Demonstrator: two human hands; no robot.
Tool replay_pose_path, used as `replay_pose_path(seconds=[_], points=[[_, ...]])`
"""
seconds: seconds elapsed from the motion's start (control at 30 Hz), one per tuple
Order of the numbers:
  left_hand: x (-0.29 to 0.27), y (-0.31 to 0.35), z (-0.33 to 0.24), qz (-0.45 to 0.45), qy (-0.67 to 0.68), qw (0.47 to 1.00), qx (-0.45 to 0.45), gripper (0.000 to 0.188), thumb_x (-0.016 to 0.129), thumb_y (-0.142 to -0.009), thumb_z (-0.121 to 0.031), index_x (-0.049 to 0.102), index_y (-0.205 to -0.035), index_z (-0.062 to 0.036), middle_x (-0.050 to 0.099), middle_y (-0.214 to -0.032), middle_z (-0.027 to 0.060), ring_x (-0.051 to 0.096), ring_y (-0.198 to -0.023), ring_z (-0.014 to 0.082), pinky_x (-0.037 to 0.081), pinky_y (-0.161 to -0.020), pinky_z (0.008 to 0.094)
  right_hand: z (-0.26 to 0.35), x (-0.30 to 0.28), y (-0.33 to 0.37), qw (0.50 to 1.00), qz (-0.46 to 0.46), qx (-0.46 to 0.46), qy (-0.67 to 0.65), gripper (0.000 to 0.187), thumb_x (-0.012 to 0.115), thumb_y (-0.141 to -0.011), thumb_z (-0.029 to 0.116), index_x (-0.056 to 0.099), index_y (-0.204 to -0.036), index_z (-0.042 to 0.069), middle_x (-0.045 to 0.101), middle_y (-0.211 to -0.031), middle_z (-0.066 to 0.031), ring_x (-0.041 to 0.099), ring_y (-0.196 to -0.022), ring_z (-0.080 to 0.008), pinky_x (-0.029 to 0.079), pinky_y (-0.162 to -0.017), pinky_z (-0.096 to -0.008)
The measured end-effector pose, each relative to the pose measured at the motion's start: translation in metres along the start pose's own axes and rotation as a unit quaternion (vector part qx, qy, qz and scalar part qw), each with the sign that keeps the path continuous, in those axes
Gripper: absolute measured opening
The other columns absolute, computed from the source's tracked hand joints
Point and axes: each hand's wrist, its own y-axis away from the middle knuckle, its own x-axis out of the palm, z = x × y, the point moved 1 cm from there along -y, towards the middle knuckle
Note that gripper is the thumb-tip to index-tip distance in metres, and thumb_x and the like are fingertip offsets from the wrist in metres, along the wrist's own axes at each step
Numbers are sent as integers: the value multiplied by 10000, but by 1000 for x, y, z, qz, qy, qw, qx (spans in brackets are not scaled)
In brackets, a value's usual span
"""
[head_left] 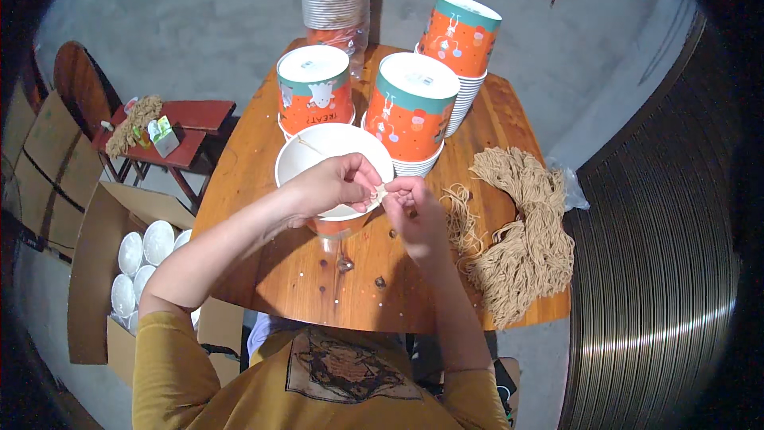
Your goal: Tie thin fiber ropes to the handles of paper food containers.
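Left hand (338, 181) and right hand (415, 211) pinch the tan cord (380, 192) between them; it lies at the white-lined paper bucket's (350, 140) near-right rim.

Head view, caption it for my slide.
Left hand and right hand pinch a small pale thing at an open bucket, near tan cord on a wooden table.

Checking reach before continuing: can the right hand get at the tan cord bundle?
Likely yes: the right hand is just left of the tan cord bundle, with only loose strands between.
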Motion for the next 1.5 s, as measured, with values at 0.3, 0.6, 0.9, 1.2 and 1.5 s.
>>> replay_pose_path(seconds=[0.3,0.6,0.9,1.2,1.5], points=[[5,3,4,-37,-137,984,104,211,510,-853,30,511,-1059,-16,570,-861,28,550,-804,98,463,-737,241,23,4,-4,980,31,13,198,163,708,-790,137,567,-833,70,579,-773,-91,603,-642,-221,493,-566,-330],[-2,10,-1,-59,-179,981,54,308,459,-818,33,580,-1095,-30,546,-981,62,562,-840,144,458,-775,266,10,6,-2,984,18,36,174,140,692,-762,112,565,-807,74,566,-769,-73,607,-659,-209,491,-573,-331],[10,14,0,-125,-370,907,159,146,582,-839,-98,622,-956,-21,560,-876,129,587,-783,257,473,-725,346,16,8,-3,983,27,-9,182,144,697,-765,112,566,-815,79,550,-758,-66,588,-645,-205,485,-564,-331],[22,18,-1,-152,-325,920,158,89,544,-898,-75,559,-936,4,583,-735,60,573,-621,106,486,-510,278,16,4,1,980,17,-120,156,138,671,-792,-1,542,-829,33,515,-756,-47,516,-621,-128,429,-532,-262],[17,16,8,-131,-233,956,122,128,570,-902,-130,560,-916,-2,607,-772,96,558,-709,136,464,-657,301,13,7,10,984,3,-101,149,225,684,-751,14,498,-860,77,506,-774,-95,543,-655,-246,443,-547,-358]])
